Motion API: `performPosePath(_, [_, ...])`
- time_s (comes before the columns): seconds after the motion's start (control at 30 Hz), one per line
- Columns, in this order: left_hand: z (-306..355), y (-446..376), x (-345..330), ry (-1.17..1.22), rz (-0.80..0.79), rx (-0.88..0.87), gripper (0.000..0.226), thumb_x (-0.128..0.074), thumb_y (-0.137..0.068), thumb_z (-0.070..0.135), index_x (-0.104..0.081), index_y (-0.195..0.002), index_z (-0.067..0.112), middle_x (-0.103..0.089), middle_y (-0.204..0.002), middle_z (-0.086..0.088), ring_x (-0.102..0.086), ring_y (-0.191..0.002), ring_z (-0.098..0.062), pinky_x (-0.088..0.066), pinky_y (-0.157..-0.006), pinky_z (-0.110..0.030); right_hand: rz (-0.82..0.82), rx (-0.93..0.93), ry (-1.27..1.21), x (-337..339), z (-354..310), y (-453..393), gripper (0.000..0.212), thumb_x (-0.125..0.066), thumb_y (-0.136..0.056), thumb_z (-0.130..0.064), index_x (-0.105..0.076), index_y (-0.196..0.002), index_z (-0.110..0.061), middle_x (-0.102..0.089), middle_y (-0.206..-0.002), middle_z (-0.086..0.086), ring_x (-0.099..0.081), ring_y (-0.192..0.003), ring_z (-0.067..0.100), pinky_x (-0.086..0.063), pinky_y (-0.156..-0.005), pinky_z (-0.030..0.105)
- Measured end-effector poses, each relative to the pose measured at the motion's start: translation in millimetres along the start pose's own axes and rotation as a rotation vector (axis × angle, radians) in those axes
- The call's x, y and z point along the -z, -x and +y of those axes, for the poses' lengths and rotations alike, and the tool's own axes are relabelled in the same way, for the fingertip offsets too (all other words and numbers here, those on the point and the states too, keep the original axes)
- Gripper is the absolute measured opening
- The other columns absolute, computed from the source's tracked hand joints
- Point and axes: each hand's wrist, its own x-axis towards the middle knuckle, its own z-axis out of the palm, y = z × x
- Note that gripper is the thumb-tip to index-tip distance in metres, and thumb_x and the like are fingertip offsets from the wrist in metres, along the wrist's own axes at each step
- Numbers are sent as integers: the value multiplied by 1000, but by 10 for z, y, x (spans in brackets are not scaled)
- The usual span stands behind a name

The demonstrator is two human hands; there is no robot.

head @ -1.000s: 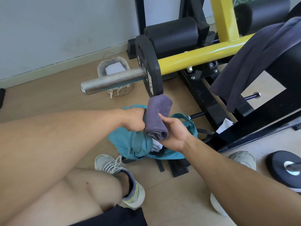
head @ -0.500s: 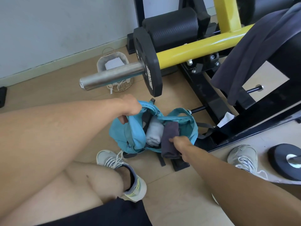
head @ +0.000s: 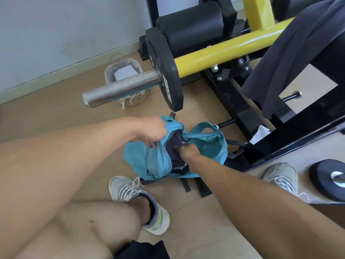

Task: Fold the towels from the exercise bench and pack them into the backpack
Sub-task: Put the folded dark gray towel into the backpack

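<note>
Pushing the folded purple towel (head: 174, 146) down into the teal backpack (head: 141, 157), we have our right hand (head: 187, 151) sunk into the open mouth, its fingers hidden by the fabric, so we cannot tell whether they grip the towel or merely press on it. A second ago both hands held that towel up in the air just under the weight plate (head: 164, 70); half a second ago it was only entering the bag beside a pale towel that lay inside. Now it sits deep in the opening, with just a sliver of white showing near the wrist. Our left hand (head: 149, 130) pinches the near rim of the backpack with curled fingers and holds the mouth wide. The backpack rests on the wooden floor (head: 56, 113) between our shoes, close against the black frame of the machine. We judge this towel as good as packed. A dark grey towel (head: 291, 58) hangs over the desk at the upper right, unfolded, so the task looks unfinished: the likely next step is to free the right hand and reach for that cloth.
</note>
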Motion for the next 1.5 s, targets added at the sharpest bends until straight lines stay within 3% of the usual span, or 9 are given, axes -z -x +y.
performPosePath(0.17, [-41,19,28,65,34,6,25,-37,-96,4,-61,-96,8,-73,-96,-11,-73,-80,-15,-61,-72,-28,121,5,254,-118,104,-57,44,-61,-94,-30,-58,-135,-12,-67,-127,12,-63,-118,34,-51,-99,36])
performPosePath(0.27, [-114,9,36,127,125,61,23,-36,-94,3,-58,-89,7,-72,-82,-13,-74,-83,-20,-57,-66,-26,69,-138,390,-168,246,-37,60,-64,-93,-32,-47,-144,-6,-59,-138,14,-60,-123,32,-49,-94,31])
performPosePath(0.47, [-256,-6,29,140,111,104,24,-39,-94,-1,-62,-98,1,-72,-91,-19,-72,-91,-29,-56,-73,-32,144,51,270,-317,255,-57,35,-64,-94,-42,-68,-113,-13,-71,-119,11,-65,-109,31,-48,-82,28])
performPosePath(0.67, [-270,-9,73,68,142,49,24,-45,-93,-2,-58,-95,18,-71,-94,-17,-68,-84,-31,-52,-70,-35,110,0,342,-343,266,-114,44,-63,-96,-45,-67,-121,-8,-69,-122,13,-64,-111,32,-50,-87,30])
performPosePath(0.87, [-295,-4,73,37,116,51,26,-46,-91,-3,-54,-93,21,-71,-93,-19,-57,-77,-25,-41,-68,-36,164,141,417,-353,344,-34,63,-66,-96,-32,-35,-147,-14,-52,-144,11,-57,-124,34,-49,-98,41])
performPosePath(1.0, [-259,18,70,27,121,56,22,-46,-93,-1,-63,-94,13,-75,-99,-18,-61,-79,-27,-42,-68,-35,258,446,879,-340,459,74,77,-51,-105,-38,-3,-163,-21,-25,-158,6,-39,-140,27,-46,-104,43])
performPosePath(1.07, [-242,29,60,25,130,58,22,-47,-95,-2,-66,-104,5,-75,-100,-17,-71,-90,-31,-46,-68,-33,205,427,951,-345,486,71,74,-42,-108,-39,2,-164,-21,-20,-161,6,-33,-144,27,-44,-107,43])
performPosePath(1.23, [-253,39,55,-6,128,47,23,-48,-95,0,-64,-109,7,-74,-103,-16,-69,-91,-30,-46,-70,-33,40,298,964,-316,341,-46,71,-41,-108,-41,-6,-164,-16,-20,-163,7,-31,-146,31,-44,-106,47])
performPosePath(1.5, [-273,63,113,-154,29,7,19,-64,-98,11,-59,-114,20,-73,-105,-4,-73,-84,-14,-55,-78,-31,115,368,800,-189,389,55,70,-43,-105,-48,-16,-163,-19,-28,-161,4,-40,-142,30,-44,-107,48])
